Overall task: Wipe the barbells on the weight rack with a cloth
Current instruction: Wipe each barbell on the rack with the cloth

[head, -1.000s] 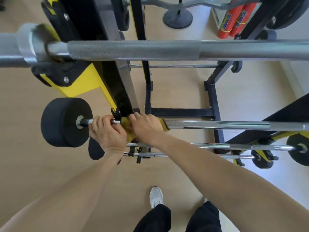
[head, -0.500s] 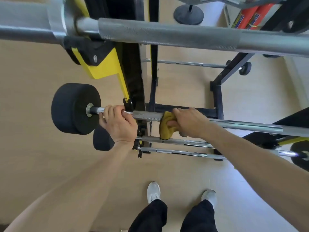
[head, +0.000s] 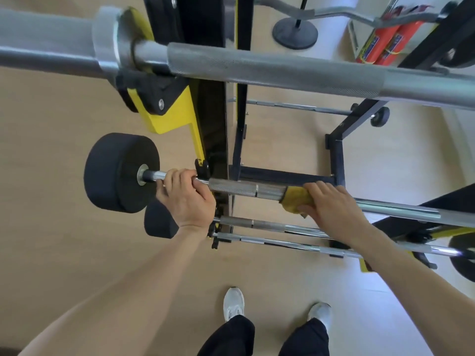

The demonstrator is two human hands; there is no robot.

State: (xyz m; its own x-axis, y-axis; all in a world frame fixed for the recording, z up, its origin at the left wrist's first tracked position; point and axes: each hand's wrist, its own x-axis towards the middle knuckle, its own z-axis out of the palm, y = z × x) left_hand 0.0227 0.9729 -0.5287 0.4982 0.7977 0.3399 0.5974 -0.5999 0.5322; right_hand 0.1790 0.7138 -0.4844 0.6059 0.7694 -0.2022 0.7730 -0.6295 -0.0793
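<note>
Head view, looking down through the rack (head: 216, 104). Left hand (head: 186, 199) grips the barbell (head: 246, 190) overhand, fingers curled round the smooth shaft just inboard of the black end weight (head: 120, 172) and just left of the black-and-yellow cradle. Right hand (head: 331, 204) holds the yellow cloth (head: 295, 199) wrapped round the same barbell; fingers lie over the top of the cloth, thumb under, so the cloth is pinched against the shaft. Cloth sits right of the knurled section, at the start of the smooth chrome run; knurled section bare between the two hands. Barbell lies roughly level on its rack cradle, running from the end weight at left off the right edge. Two thinner bars (head: 270, 227) rest on lower rack levels just below it, with a second black weight (head: 159, 222) showing under the left wrist. A thick barbell (head: 277, 66) crosses the top of the view on a higher yellow hook (head: 169, 116), close to the camera, collar at left. Far side: a curl bar (head: 341, 12) on the rack, a round black base (head: 295, 33) on the floor, red cylinders (head: 388, 44) at top right. Floor (head: 51, 150) pale wood. Person's white shoes (head: 234, 303) and dark trousers at bottom centre.
</note>
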